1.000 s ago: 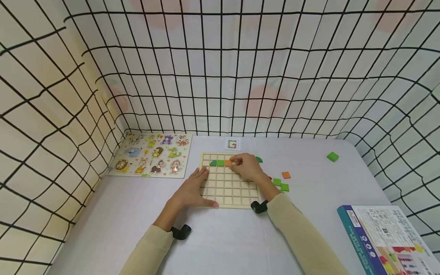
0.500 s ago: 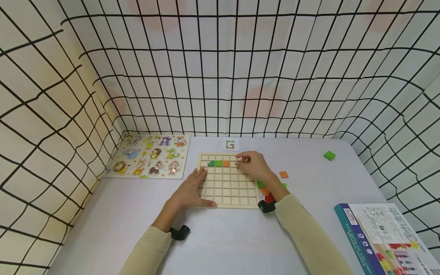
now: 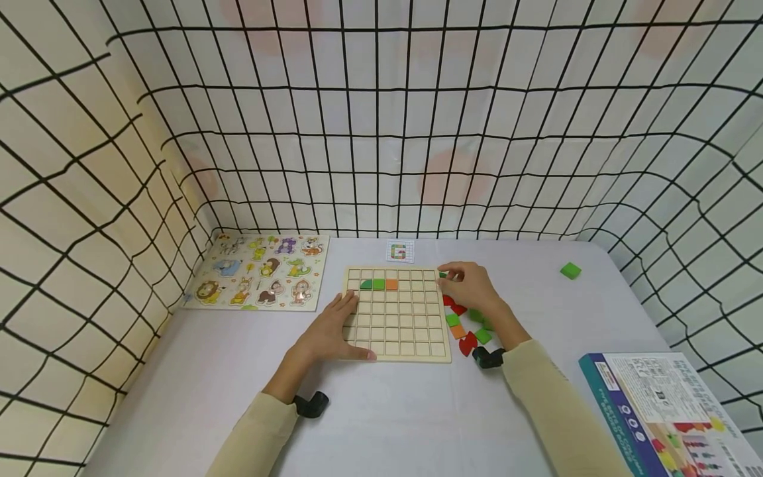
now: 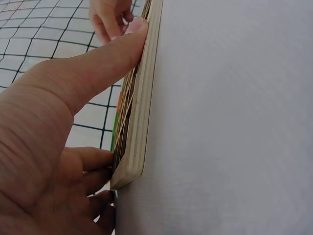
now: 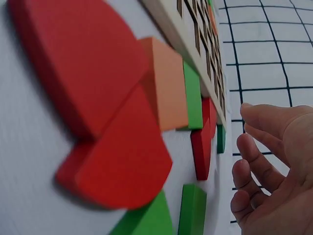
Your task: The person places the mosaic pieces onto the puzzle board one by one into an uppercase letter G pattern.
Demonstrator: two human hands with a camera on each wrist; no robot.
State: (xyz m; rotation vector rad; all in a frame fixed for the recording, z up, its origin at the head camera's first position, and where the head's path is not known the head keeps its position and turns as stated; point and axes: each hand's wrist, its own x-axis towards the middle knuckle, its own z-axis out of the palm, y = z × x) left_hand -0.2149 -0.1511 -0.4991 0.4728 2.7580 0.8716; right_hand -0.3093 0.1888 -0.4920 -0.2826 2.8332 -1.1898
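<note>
My left hand (image 3: 326, 331) rests at the near left corner of a wooden grid board (image 3: 399, 324), thumb along the near edge and fingers on the left edge. In the board's upper rows sit a dark green rounded piece (image 3: 366, 285), a light green square tile (image 3: 378, 284) and an orange square tile (image 3: 391, 284), side by side. At the board's far right corner is my right hand (image 3: 471, 283), its fingertips over another dark green piece (image 5: 221, 139). The right wrist view shows that hand (image 5: 274, 161) with loosely bent fingers and nothing held.
Right of the board lie several loose pieces: red rounded pieces (image 3: 467, 344), an orange tile (image 3: 457, 332) and green tiles (image 3: 483, 336). A lone green piece (image 3: 570, 270) lies farther right. Around are a pattern card (image 3: 400, 251), an animal puzzle (image 3: 256, 271) and a box (image 3: 661, 397).
My right hand has moved right, from the orange tile on the board to the board's far right corner, uncovering more loose pieces. My left hand has stayed on the board.
</note>
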